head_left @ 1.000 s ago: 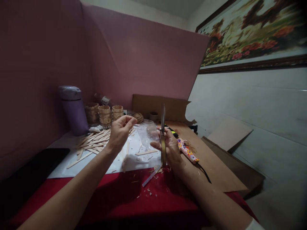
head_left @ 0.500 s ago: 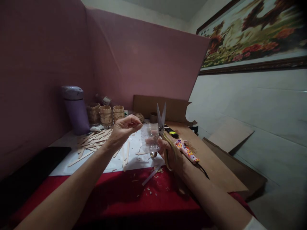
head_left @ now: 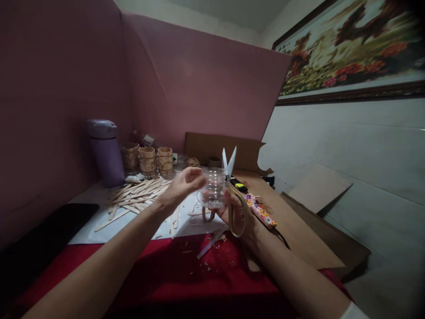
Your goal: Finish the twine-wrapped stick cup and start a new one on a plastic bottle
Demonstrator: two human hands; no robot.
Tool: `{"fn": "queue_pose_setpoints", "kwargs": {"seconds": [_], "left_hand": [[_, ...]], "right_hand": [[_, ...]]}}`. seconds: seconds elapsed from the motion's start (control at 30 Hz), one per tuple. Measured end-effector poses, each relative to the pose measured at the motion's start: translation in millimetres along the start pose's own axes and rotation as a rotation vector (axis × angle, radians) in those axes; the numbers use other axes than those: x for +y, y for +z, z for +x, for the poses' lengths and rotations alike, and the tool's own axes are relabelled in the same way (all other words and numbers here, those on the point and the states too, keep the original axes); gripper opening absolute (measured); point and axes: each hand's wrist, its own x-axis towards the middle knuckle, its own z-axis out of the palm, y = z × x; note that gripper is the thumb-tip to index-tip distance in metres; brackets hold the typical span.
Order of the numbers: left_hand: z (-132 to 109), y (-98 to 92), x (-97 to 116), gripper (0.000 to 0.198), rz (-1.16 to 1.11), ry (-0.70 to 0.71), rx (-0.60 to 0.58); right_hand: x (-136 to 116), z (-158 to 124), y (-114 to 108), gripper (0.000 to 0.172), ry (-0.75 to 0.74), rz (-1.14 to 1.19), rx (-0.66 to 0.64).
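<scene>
A clear, ribbed piece of cut plastic bottle (head_left: 213, 188) is held upright above the table's front part. My right hand (head_left: 229, 208) grips it from the right and below. The same hand carries scissors with gold handles (head_left: 245, 217), their blades parted and pointing up beside the plastic. At the left of the bottle piece is my left hand (head_left: 187, 182), fingers curled and the tips at its upper wall. Exactly how those fingertips touch it is partly hidden. Flat wooden craft sticks (head_left: 139, 195) lie in a loose pile beyond my left forearm.
Cups covered in wood (head_left: 147, 160) and a purple flask (head_left: 106, 155) stand at the back left. Right of my hands, a yellow-black utility knife (head_left: 239, 184) and a flower-patterned glue gun (head_left: 260, 212) lie on cardboard (head_left: 299, 239). Scraps and a glue stick (head_left: 210, 244) lie on the red cloth (head_left: 159, 274).
The bottle piece and scissors have shifted slightly right, and the scissors have tilted. My left hand has moved right, from a pinch near the rim to the bottle piece's side.
</scene>
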Motion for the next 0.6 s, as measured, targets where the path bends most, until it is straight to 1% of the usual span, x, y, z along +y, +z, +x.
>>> {"fn": "queue_pose_setpoints", "kwargs": {"seconds": [0.03, 0.07, 0.1, 0.13, 0.2, 0.27, 0.3, 0.37, 0.47, 0.6], "left_hand": [[-2.5, 5.1, -2.0, 0.065, -0.002, -0.041, -0.065], [-4.5, 9.6, -3.4, 0.066, -0.015, -0.048, -0.09], [-5.7, 12.9, -4.2, 0.066, -0.024, -0.05, -0.091], [-6.0, 14.5, -4.0, 0.067, -0.018, -0.057, -0.072], [-4.1, 12.3, -1.0, 0.075, 0.041, -0.059, 0.007], [-0.5, 4.6, 4.9, 0.08, 0.167, -0.034, 0.113], [1.3, -0.1, 8.2, 0.079, 0.243, -0.016, 0.157], [4.2, -9.2, 13.8, 0.075, 0.361, 0.01, 0.193], [6.3, -18.6, 17.7, 0.074, 0.45, 0.04, 0.218], [7.8, -24.1, 17.7, 0.063, 0.503, 0.047, 0.259]], "right_hand": [[0.2, -0.2, 1.4, 0.05, -0.014, -0.021, 0.013], [0.5, -0.5, 2.4, 0.052, -0.02, -0.044, 0.03], [0.8, -0.9, 3.0, 0.055, -0.021, -0.068, 0.057], [1.0, -1.0, 2.9, 0.06, -0.017, -0.097, 0.092], [0.7, -0.3, 0.6, 0.072, -0.013, -0.182, 0.179], [-1.2, 1.8, -4.0, 0.08, -0.041, -0.32, 0.257], [-2.9, 3.3, -6.7, 0.082, -0.061, -0.401, 0.274], [-7.4, 6.0, -11.9, 0.08, -0.112, -0.555, 0.27], [-14.9, 7.5, -16.0, 0.074, -0.175, -0.727, 0.239], [-20.9, 4.0, -13.4, 0.066, -0.167, -0.906, 0.218]]}}
